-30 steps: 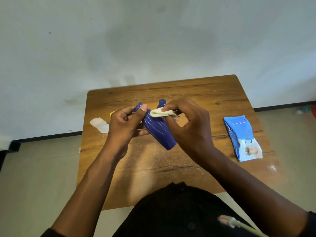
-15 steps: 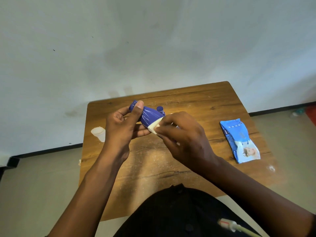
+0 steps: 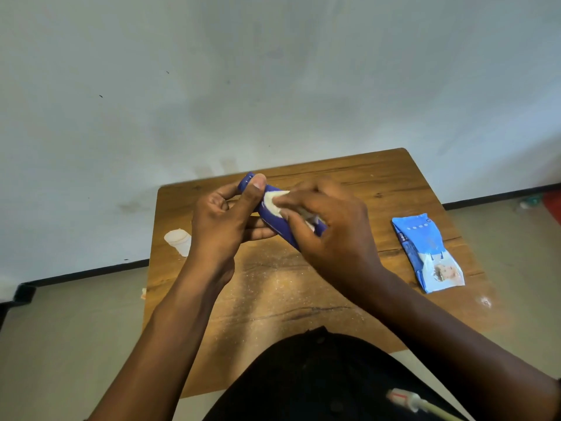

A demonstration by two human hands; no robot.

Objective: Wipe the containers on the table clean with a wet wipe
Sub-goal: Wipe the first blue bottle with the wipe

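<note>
Rubbing nearer the cap than before, the right hand (image 3: 331, 226) pinches the wet wipe (image 3: 273, 203); the left hand (image 3: 221, 226) grips the blue bottle (image 3: 280, 229).

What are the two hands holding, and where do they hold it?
The left hand grips the blue bottle near its far end, thumb on top. The right hand pinches a white wet wipe against the bottle's side.

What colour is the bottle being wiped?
Dark blue with thin white streaks, seen from the head camera: the bottle, held in the left hand.
</note>
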